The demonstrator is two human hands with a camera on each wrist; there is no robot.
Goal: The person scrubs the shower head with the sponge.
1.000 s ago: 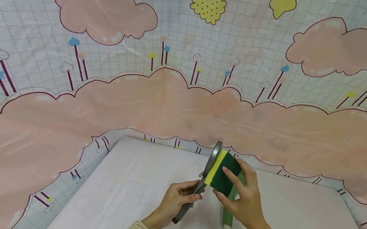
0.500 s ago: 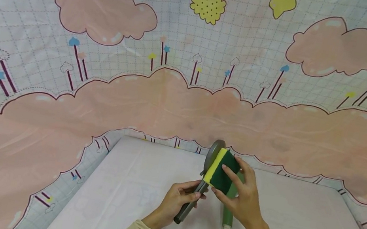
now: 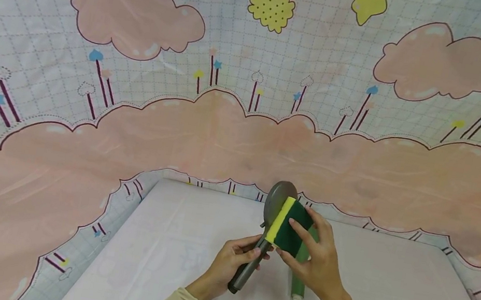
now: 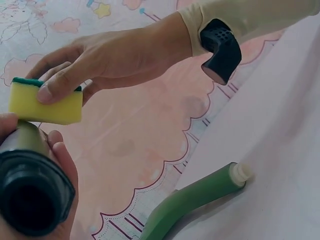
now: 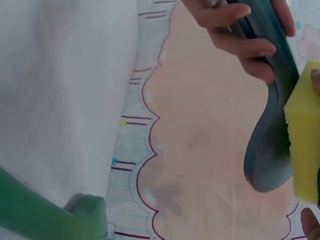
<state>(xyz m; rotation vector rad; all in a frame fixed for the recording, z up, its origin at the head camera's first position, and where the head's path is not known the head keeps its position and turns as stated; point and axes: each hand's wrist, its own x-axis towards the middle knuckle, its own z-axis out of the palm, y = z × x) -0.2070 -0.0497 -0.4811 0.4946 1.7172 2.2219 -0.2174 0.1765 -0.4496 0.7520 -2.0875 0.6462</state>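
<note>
My left hand [image 3: 224, 263] grips the handle of a grey shower head [image 3: 277, 198], its round head pointing up and away. The handle's hollow dark end [image 4: 30, 197] faces the left wrist camera. In my right hand [image 3: 324, 263] is a two-layer sponge [image 3: 291, 229], dark green on one side and yellow on the other. Thumb and fingers hold it from the green side and edges. The yellow side [image 5: 305, 135] lies against the shower head where the head meets the handle. That contact is partly hidden in the head view.
A green shower head [image 3: 298, 282] lies on the white table [image 3: 169, 243] behind my right hand, its pale connector end towards me. A patterned cloth with pink clouds [image 3: 138, 18] hangs beyond the table's far edge.
The grey shower head has turned from nearly edge-on, so more of its rounded head shows. Its top has tipped slightly left. The sponge and right hand have shifted slightly left with it.
</note>
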